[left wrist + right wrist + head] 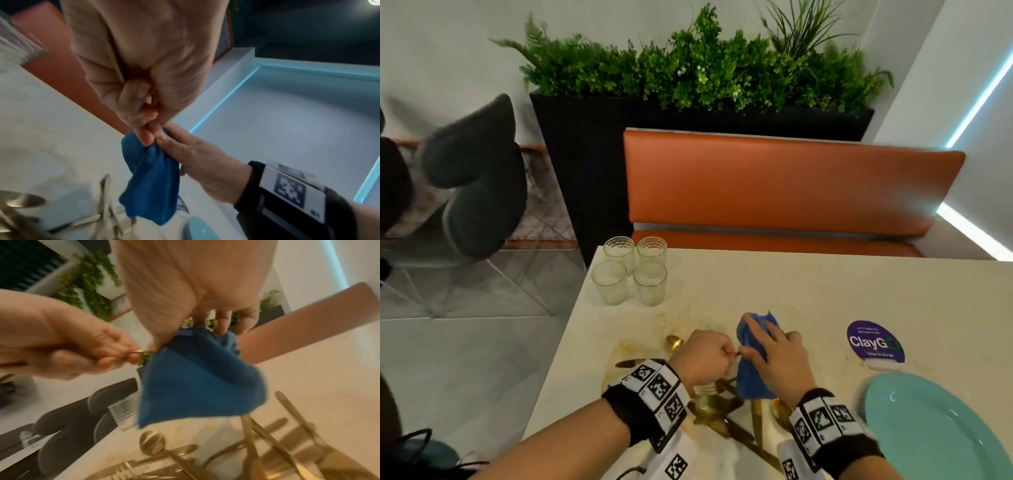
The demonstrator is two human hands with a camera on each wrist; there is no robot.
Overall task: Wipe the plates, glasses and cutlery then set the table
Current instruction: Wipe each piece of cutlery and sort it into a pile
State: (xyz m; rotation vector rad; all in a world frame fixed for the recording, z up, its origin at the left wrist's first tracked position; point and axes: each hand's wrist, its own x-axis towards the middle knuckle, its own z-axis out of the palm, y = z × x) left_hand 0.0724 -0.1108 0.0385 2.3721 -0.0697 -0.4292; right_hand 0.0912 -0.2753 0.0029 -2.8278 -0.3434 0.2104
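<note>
Gold cutlery (257,456), heaped at the table's near edge, is being shown clearly only by the right-wrist view; a gold piece (138,351) is being pinched by the left hand (705,356), a blue cloth (753,359) gripped around it by the right hand (779,363).

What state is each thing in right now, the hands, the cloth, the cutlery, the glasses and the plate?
left hand: fingers curled, pinching a gold cutlery piece by its handle end.
right hand: holds the blue cloth wrapped over that piece.
gold cutlery pile: loose, jumbled on the table.
four glasses: upright, empty, clustered at the far left corner.
teal plate: flat on the table, empty.
</note>
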